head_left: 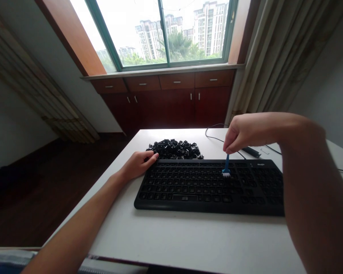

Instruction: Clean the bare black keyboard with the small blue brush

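Note:
A black keyboard (185,207) with its keycaps off lies on the white table, bare key sockets showing. My right hand (238,133) is closed around the upper end of a small blue brush (226,161), held upright above the keyboard. Its white bristles point down at the sockets right of the middle. At the keyboard's far left corner, my left hand (140,163) grips the edge with curled fingers. Just beyond that edge, beside my left fingertips, is a heap of loose black keycaps (174,149).
Behind the keyboard on the right, a black cable (210,136) curves over the white table (171,236). A dark slim object (252,152) and a small bent wire (264,151) lie beneath my right wrist. Wooden cabinets (165,108) stand under the window past the table.

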A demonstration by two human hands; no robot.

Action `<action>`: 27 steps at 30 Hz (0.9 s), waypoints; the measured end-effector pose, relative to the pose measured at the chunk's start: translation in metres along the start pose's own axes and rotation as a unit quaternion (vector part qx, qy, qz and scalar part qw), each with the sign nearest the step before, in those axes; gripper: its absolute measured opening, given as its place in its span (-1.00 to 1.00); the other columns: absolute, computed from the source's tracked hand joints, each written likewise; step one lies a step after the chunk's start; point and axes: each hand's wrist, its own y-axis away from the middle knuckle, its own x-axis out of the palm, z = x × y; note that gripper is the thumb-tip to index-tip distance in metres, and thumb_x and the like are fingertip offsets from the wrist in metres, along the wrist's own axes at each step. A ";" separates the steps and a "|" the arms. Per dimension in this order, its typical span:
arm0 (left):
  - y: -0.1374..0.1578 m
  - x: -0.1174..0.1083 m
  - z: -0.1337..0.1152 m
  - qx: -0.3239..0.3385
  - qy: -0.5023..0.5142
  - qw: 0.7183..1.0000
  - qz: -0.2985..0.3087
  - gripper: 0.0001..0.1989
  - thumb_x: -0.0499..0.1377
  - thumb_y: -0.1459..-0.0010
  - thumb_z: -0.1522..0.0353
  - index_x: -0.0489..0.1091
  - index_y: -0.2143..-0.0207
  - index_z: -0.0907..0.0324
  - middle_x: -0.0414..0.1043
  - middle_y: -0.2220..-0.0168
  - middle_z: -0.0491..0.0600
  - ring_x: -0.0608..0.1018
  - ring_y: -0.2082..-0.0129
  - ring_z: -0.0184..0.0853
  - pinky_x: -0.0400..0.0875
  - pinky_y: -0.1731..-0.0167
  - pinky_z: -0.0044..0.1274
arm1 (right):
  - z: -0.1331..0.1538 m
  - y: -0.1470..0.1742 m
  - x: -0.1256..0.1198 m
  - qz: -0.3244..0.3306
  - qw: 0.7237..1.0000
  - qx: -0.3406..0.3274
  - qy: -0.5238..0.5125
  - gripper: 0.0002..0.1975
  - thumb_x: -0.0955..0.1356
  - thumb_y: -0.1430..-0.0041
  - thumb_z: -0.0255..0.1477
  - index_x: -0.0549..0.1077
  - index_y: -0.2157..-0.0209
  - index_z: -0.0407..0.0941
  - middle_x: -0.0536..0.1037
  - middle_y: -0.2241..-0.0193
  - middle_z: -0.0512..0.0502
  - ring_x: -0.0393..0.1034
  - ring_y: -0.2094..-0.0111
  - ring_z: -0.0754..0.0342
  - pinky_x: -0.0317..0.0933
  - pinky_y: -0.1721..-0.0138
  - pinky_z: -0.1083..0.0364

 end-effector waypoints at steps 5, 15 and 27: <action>0.000 0.000 -0.001 -0.002 -0.002 1.000 -0.001 -0.55 0.04 -0.29 0.16 0.06 0.59 0.20 -0.02 0.63 -0.21 0.12 0.59 -0.51 0.04 0.55 -0.60 | 0.000 -0.006 0.002 0.003 1.000 -0.022 0.017 -0.87 0.47 0.08 -0.26 0.66 0.45 0.04 0.63 0.46 -0.03 0.51 0.45 -0.06 0.29 0.53 0.03; 0.000 -0.001 -0.004 0.003 -0.007 1.000 -0.001 -0.55 0.04 -0.29 0.17 0.05 0.59 0.20 -0.01 0.63 -0.21 0.11 0.59 -0.51 0.03 0.55 -0.59 | -0.013 -0.022 0.007 0.042 0.998 0.023 0.031 -0.89 0.56 0.26 -0.33 0.63 0.58 -0.02 0.59 0.56 -0.09 0.48 0.55 -0.06 0.25 0.62 0.05; 0.001 0.000 -0.005 0.003 -0.008 1.000 -0.001 -0.54 0.03 -0.29 0.15 0.05 0.59 0.20 -0.02 0.63 -0.20 0.11 0.59 -0.50 0.03 0.55 -0.58 | 0.006 -0.010 0.002 -0.026 0.996 0.050 0.062 -0.85 0.51 0.16 -0.23 0.63 0.52 0.00 0.62 0.45 -0.08 0.50 0.47 -0.10 0.32 0.55 -0.01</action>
